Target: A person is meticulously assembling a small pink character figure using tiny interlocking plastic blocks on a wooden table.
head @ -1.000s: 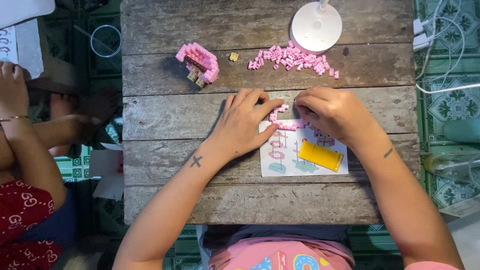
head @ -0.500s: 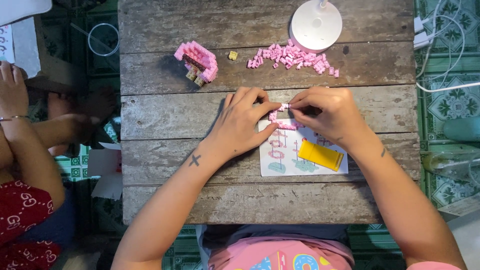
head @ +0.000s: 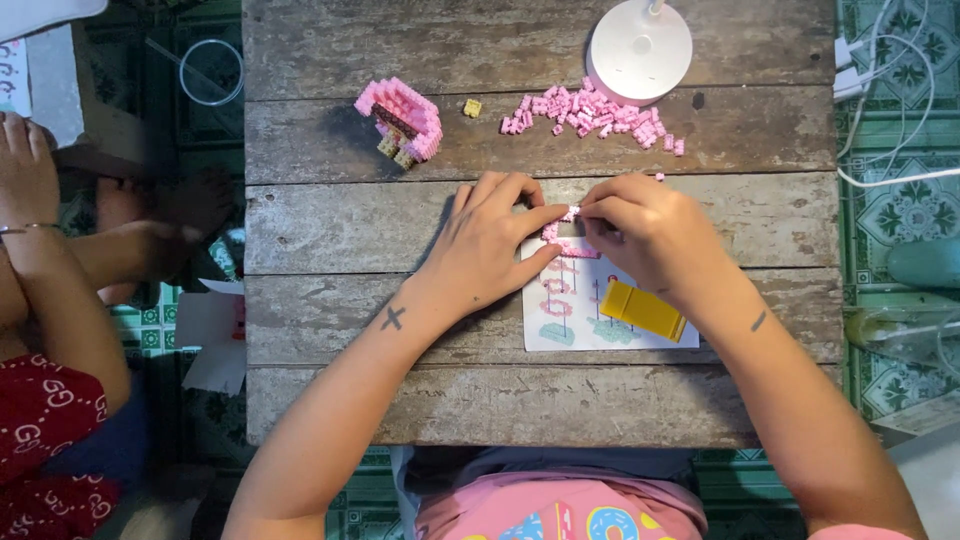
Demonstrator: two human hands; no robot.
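Observation:
My left hand (head: 490, 245) and my right hand (head: 650, 235) meet fingertip to fingertip over a small pink brick piece (head: 570, 214), both pinching it. Just below it a strip of pink bricks (head: 570, 250) lies on the top edge of a white instruction sheet (head: 560, 315). A yellow flat tool (head: 642, 309) rests on the sheet under my right wrist. A pile of loose pink bricks (head: 590, 110) lies at the back of the wooden table (head: 400, 400). A partly built pink brick model (head: 402, 120) stands at the back left, with a single yellow brick (head: 472, 107) beside it.
A white round lamp base (head: 640, 48) stands behind the brick pile. White cables (head: 880, 90) run over the tiled floor to the right. Another person sits at the left, a forearm (head: 60, 320) and feet (head: 150, 215) showing, near a clear round container (head: 212, 72) and paper (head: 215, 335).
Both hands shifted slightly left and towards the back of the table, fingertips closing together on the small pink piece. Everything else on the table stays where it was.

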